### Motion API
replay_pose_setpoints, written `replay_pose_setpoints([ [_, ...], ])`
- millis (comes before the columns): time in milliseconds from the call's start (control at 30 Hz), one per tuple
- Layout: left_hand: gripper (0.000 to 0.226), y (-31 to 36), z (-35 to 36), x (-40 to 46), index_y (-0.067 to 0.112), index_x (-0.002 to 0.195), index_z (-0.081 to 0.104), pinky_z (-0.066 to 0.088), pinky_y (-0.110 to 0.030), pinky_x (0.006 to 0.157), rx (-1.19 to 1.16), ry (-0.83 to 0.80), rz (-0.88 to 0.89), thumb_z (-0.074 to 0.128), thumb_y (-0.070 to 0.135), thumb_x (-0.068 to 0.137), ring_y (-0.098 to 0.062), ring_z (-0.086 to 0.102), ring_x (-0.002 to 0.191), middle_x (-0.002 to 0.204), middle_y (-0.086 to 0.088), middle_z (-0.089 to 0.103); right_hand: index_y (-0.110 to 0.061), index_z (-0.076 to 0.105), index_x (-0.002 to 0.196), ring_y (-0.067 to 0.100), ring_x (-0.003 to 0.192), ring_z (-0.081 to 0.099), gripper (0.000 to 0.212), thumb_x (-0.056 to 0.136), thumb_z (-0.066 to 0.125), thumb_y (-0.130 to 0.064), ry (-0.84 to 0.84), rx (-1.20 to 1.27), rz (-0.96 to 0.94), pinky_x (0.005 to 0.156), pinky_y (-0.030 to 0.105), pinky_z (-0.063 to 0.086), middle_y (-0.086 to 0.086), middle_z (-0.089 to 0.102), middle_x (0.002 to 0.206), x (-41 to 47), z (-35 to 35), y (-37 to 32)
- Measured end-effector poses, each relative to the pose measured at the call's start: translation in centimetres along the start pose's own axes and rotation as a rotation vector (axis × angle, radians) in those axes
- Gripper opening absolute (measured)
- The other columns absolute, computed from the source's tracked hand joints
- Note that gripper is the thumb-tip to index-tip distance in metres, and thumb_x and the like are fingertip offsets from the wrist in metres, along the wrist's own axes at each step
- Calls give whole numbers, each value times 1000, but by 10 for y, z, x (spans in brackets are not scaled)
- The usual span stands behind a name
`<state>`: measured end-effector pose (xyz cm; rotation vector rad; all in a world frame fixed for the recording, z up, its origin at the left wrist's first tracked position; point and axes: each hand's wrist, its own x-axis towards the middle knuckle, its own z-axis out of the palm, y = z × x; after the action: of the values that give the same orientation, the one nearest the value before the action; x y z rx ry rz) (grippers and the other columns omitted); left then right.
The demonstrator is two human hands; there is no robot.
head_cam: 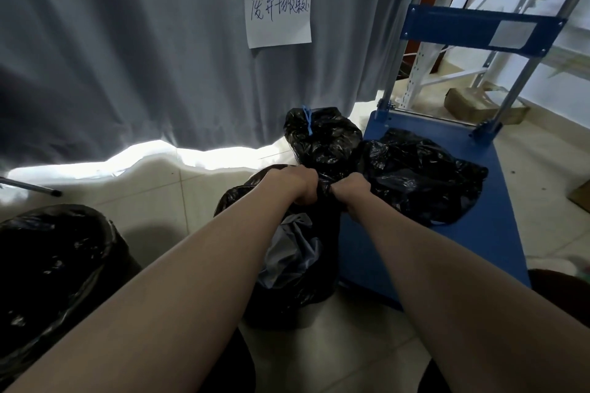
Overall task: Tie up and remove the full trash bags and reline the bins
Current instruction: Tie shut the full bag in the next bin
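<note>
A full black trash bag (297,265) stands on the tiled floor in front of me. My left hand (298,183) and my right hand (351,193) both grip its gathered neck, close together, with the plastic bunched between them. Behind it stands another black bag (322,137), its top closed with a blue tie. A third black bag (421,175) lies crumpled on the blue cart. At the lower left a bin lined with black plastic (48,265) is open.
The blue platform cart (479,233) with an upright handle stands to the right of the bags. A grey curtain (127,57) with a handwritten paper sign (278,13) hangs behind. Metal shelving and a cardboard box (469,104) are at the far right.
</note>
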<state>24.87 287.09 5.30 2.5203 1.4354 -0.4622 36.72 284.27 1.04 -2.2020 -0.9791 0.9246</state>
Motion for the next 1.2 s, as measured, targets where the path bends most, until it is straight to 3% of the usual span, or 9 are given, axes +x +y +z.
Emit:
replay_pose_setpoints([
  [133,8,-9,-5,-4,14,94,55,50,-39,81,-190,148,-28,55,18,87,-28,55,88,101,-10,58,0,69,100,32,106,63,20,91,55,-12,43,82,-71,72,27,43,16,67,104,-5,1,-5],
  [233,22,-23,-4,-1,12,110,56,48,-41,89,-268,283,-29,55,16,88,-30,57,104,117,-11,58,-10,73,81,18,87,65,13,87,61,-11,55,188,-214,67,22,45,6,72,87,-16,-3,-3],
  [367,45,-29,-1,0,22,133,56,44,-41,101,-280,246,68,57,13,89,-26,55,119,131,-6,59,-24,64,61,6,67,54,32,85,56,-4,-60,202,-335,47,4,38,-7,61,66,-24,-9,-1],
  [533,24,-19,3,-2,31,99,73,50,-36,88,-237,200,119,66,15,83,-24,63,101,106,0,70,-21,52,60,10,65,49,32,82,47,1,-122,102,-414,49,15,36,-5,55,66,-28,-11,1],
  [633,13,-14,-2,-5,31,79,69,50,-34,79,-167,248,121,68,18,77,-24,64,91,93,0,70,-22,50,63,9,65,48,26,83,61,-9,-162,101,-413,53,17,38,-5,53,65,-29,-11,1],
  [800,7,-16,-6,-12,25,76,59,32,-30,69,-14,394,108,65,24,79,-23,57,80,83,0,63,-20,51,68,13,70,54,24,77,70,-10,-111,-22,-460,51,14,40,-5,56,71,-32,-10,-2],
  [867,13,-18,-6,-12,23,76,51,30,-31,71,39,457,78,63,24,82,-23,51,78,85,-2,61,-20,49,68,19,72,57,23,78,64,-6,-31,-91,-518,58,24,45,-1,57,73,-38,-11,-7],
  [1033,16,-28,5,-7,19,95,52,38,-37,85,168,522,5,58,33,90,-28,58,100,103,-5,64,-13,45,82,25,73,51,12,81,51,-2,126,-251,-562,59,31,34,7,54,83,-54,-14,-21],
  [1200,18,-52,8,-10,15,101,60,38,-36,85,173,545,-113,62,28,88,-28,60,101,105,-7,66,-11,47,94,29,95,56,14,85,58,-14,28,-417,-377,77,35,45,9,56,103,-54,-15,-18],
])
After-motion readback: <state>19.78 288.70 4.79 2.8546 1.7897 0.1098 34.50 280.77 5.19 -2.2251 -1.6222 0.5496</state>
